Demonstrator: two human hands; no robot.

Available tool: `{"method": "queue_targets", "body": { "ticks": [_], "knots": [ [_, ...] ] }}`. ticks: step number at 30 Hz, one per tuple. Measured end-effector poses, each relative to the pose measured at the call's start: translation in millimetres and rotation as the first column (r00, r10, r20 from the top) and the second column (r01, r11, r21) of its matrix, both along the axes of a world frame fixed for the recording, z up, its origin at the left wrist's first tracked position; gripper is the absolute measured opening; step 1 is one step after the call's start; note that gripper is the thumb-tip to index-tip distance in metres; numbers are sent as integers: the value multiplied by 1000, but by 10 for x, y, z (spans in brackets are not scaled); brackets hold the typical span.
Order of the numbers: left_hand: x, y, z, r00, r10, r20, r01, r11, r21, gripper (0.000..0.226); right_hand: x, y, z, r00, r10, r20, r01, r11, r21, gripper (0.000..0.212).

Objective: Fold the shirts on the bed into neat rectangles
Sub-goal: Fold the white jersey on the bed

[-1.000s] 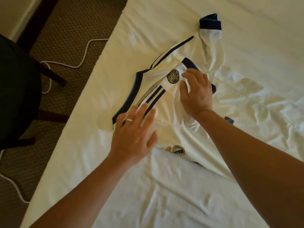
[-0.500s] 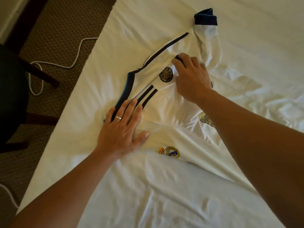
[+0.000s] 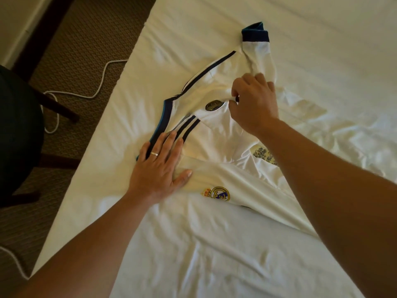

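A white football shirt (image 3: 217, 143) with dark stripes, a dark collar and a club crest lies partly folded on the bed (image 3: 214, 254). My left hand (image 3: 160, 166) lies flat with straight fingers, pressing the shirt down near its collar edge. My right hand (image 3: 253, 104) pinches the dark cuff of a sleeve folded over the shirt's body, beside a round dark badge. The other sleeve (image 3: 258, 52), ending in a dark cuff, stretches away toward the far side.
The bed's left edge (image 3: 103, 117) runs diagonally. Beyond it is brown carpet (image 3: 86, 39) with a white cable (image 3: 101, 87) and a dark chair (image 3: 19, 130) at the left. Wrinkled white sheet (image 3: 343, 117) spreads to the right.
My left hand came down flat on the shirt near the collar and stays there. My right hand's fingers curled from flat on the folded sleeve into a pinch on its cuff.
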State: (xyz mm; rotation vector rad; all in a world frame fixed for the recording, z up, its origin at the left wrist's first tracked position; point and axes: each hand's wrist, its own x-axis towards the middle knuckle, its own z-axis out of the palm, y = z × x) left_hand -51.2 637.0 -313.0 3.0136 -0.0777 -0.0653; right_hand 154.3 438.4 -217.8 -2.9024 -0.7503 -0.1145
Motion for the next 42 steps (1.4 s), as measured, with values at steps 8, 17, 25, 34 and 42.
{"method": "queue_targets", "body": {
  "ticks": [8, 17, 25, 34, 42],
  "knots": [
    [-80, 11, 290, 948, 39, 317, -35, 999, -18, 57, -1430, -785, -14, 982, -182, 41, 167, 958, 233, 9],
    [-152, 180, 415, 928, -180, 325, 192, 981, -5, 26, -2191, -1331, -308, 979, -187, -83, 195, 974, 112, 13],
    [-216, 428, 405, 862, -410, 299, 419, 907, 37, 16, -2262, -1389, -264, 990, -74, -123, 72, 997, -25, 8],
    [-106, -151, 588, 940, -189, 286, 237, 960, -146, 28, -2019, -1136, -241, 931, -271, -245, 319, 930, 183, 42],
    [-5, -650, 257, 952, -302, -44, 300, 952, -54, 64, -1915, -787, -620, 876, -296, -380, 297, 953, -57, 73]
  ]
}}
